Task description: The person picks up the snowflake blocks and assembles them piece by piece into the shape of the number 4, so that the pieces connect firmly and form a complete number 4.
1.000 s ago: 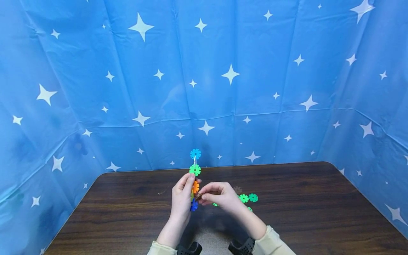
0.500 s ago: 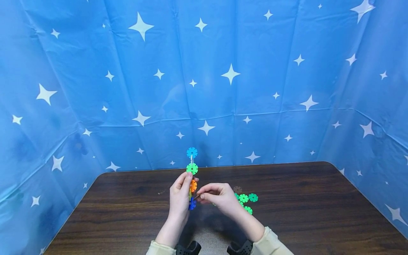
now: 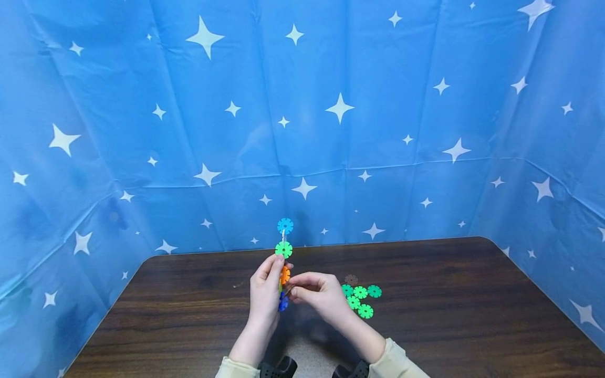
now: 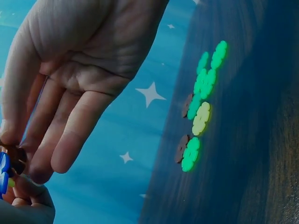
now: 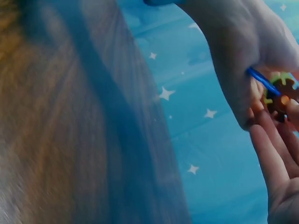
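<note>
A column of notched plastic linking discs stands upright in my left hand (image 3: 266,291), gripped between thumb and fingers. From the top, a light blue disc (image 3: 285,226), a pale edge-on one, a green disc (image 3: 283,250), an orange disc (image 3: 285,274) and a dark blue disc (image 3: 283,303) show; fingers hide part of the column. My right hand (image 3: 321,296) pinches a brown disc (image 5: 283,85) against the column's right side, between the orange and dark blue ones. In the left wrist view this brown disc (image 4: 17,159) overlaps the dark blue one (image 4: 4,170).
Loose discs lie on the dark wooden table (image 3: 449,304), right of my right hand: several green discs (image 3: 360,292) and a brown disc (image 3: 351,280). The left wrist view also shows a yellow-green disc (image 4: 201,119). A blue star-patterned curtain (image 3: 302,131) hangs behind the table.
Both hands and the column have shifted slightly left. The brown disc has turned nearly edge-on and come closer to the column. More of the loose green discs show beside my right hand.
</note>
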